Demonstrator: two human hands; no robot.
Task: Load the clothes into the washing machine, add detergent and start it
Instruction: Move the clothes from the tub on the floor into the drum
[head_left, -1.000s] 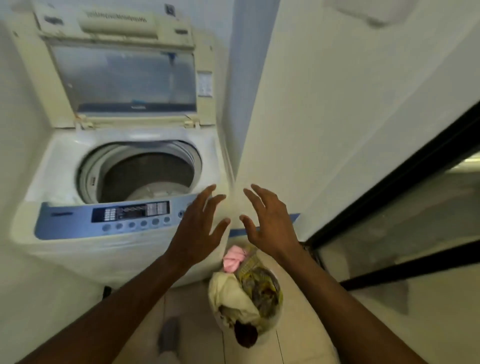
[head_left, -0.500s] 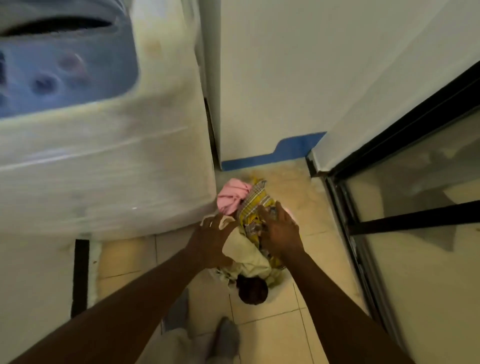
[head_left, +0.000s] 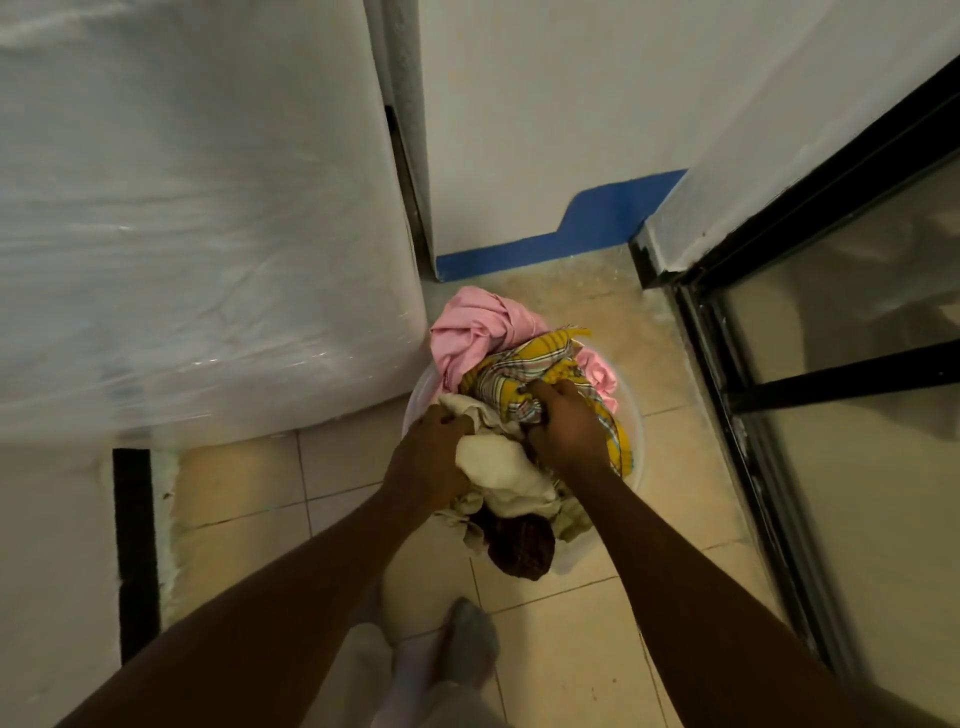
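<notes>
Here, both hands gathered laundry from the basin at frame centre.
Left hand closed on cream cloth, right hand on yellow plaid; soft, light, best bunched by handfuls.

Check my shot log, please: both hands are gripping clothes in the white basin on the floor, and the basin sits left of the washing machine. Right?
Not quite. The head view shows the white basin on the floor to the right of the washing machine, not left. The rest holds: the left hand grips the cream cloth and the right hand the yellow plaid cloth.
</notes>
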